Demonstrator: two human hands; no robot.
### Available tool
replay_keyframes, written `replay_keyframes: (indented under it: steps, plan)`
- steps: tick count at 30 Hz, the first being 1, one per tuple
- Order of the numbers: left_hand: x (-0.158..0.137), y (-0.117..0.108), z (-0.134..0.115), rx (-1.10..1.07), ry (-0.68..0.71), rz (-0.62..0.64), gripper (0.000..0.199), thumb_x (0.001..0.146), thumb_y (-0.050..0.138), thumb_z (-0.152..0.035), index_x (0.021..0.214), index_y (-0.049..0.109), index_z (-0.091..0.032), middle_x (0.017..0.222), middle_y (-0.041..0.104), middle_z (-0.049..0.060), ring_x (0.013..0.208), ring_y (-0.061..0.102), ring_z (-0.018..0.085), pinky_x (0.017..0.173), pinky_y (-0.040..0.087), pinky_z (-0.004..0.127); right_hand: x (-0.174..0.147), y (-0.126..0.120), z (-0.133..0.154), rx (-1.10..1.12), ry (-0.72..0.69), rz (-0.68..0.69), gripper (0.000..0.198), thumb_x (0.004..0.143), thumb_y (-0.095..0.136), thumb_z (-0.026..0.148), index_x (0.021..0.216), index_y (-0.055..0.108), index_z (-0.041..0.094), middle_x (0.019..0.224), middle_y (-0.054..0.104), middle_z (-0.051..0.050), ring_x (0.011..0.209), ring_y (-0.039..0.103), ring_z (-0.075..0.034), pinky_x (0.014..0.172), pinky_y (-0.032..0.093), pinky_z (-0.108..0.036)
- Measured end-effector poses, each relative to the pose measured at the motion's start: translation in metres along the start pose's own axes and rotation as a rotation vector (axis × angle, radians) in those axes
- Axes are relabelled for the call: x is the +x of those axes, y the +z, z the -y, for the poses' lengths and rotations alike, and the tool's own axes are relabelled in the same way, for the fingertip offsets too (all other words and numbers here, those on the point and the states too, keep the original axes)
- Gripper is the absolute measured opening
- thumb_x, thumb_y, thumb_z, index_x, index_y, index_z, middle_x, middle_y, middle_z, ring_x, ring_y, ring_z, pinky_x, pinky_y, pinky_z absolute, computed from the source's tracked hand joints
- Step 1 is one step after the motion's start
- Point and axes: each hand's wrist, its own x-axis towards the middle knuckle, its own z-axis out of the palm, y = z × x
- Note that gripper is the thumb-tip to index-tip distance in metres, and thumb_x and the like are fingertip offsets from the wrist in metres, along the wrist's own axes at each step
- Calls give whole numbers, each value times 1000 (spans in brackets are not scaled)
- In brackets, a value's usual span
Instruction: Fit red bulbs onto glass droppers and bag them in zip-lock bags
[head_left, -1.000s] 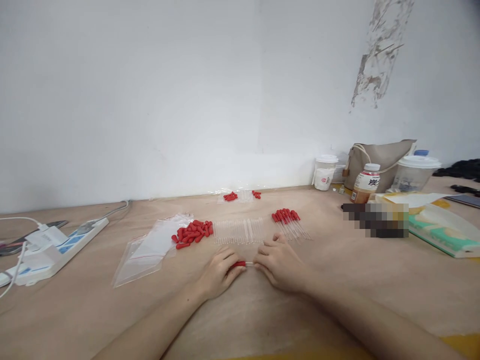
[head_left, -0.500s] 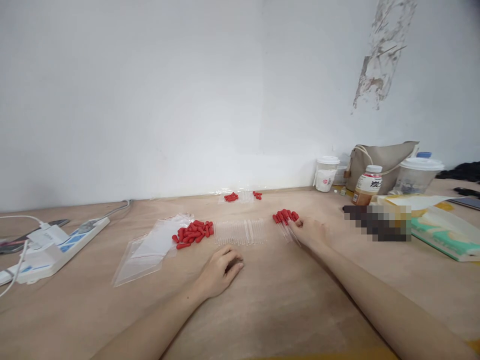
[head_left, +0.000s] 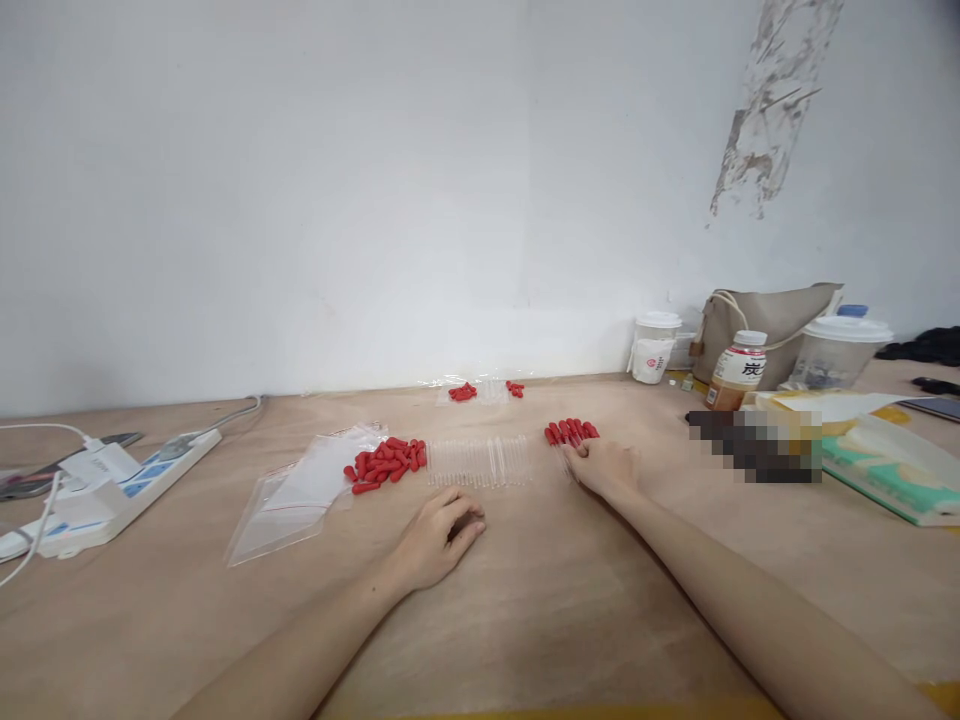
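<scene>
one pile of red bulbs [head_left: 386,463] and one row of clear tubes [head_left: 496,462], too many for us to count surely, lie beyond the left hand [head_left: 441,540], which rests half-open. one group of red-capped droppers [head_left: 572,431] lies against the right hand [head_left: 609,468]; whether it grips one, we cannot tell.

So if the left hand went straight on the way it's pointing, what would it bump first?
Probably the row of clear tubes, toward its right end. The left hand points that way, but it's curled and depth is unclear, so I can't be sure.
</scene>
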Motion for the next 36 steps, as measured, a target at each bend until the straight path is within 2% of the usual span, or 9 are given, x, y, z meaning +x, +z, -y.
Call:
replay_keyframes:
  steps: [8, 14, 19, 22, 24, 30, 36]
  plan:
    - [0, -1, 0, -16, 4, 1, 13, 84, 44, -23, 88, 56, -19, 86, 55, 4, 79, 52, 17, 73, 42, 29, -1, -5, -2, -2, 38, 14, 43, 76, 38, 52, 57, 60, 21, 65, 62, -5, 71, 58, -23, 77, 29, -39]
    - [0, -2, 0, -16, 16, 10, 14, 84, 44, -23, 89, 56, -19, 87, 55, 4, 79, 53, 17, 72, 42, 28, -2, -9, -6, -23, 23, 15, 46, 75, 38, 53, 50, 57, 20, 58, 59, -5, 67, 57, -24, 74, 28, -40]
    - [0, -2, -1, -21, 10, -3, 12, 83, 46, -21, 89, 56, -20, 86, 55, 3, 79, 53, 16, 71, 43, 27, -12, -7, 3, 35, -100, -20, 36, 77, 41, 43, 56, 58, 20, 63, 62, -3, 68, 56, -19, 76, 26, -37]
    - [0, -2, -1, -25, 18, -14, 11, 83, 47, -21, 88, 57, -20, 86, 55, 3, 79, 53, 16, 72, 42, 27, -19, -2, 19, 18, -219, -41, 26, 76, 44, 38, 66, 60, 20, 74, 65, -4, 73, 56, -19, 78, 25, -35]
    - [0, -1, 0, -23, 14, -12, 12, 83, 46, -21, 88, 56, -20, 85, 55, 3, 79, 53, 16, 72, 42, 27, -21, 2, 33, -35, -259, -16, 27, 77, 43, 36, 69, 62, 19, 75, 65, -6, 75, 57, -20, 79, 24, -37]
    - [-1, -2, 0, -13, 4, 0, 13, 84, 43, -23, 87, 55, -20, 86, 55, 4, 80, 52, 17, 73, 42, 27, -4, 7, 63, -119, -115, 71, 33, 77, 42, 36, 77, 65, 12, 79, 65, -16, 76, 59, -26, 77, 26, -41]
    - [-2, 1, 0, 4, 0, -32, 12, 84, 44, -22, 83, 56, -19, 83, 54, 3, 77, 52, 16, 69, 42, 27, 8, 12, 67, -99, -65, 135, 29, 74, 44, 31, 81, 65, 12, 85, 65, -16, 79, 60, -25, 74, 30, -38]
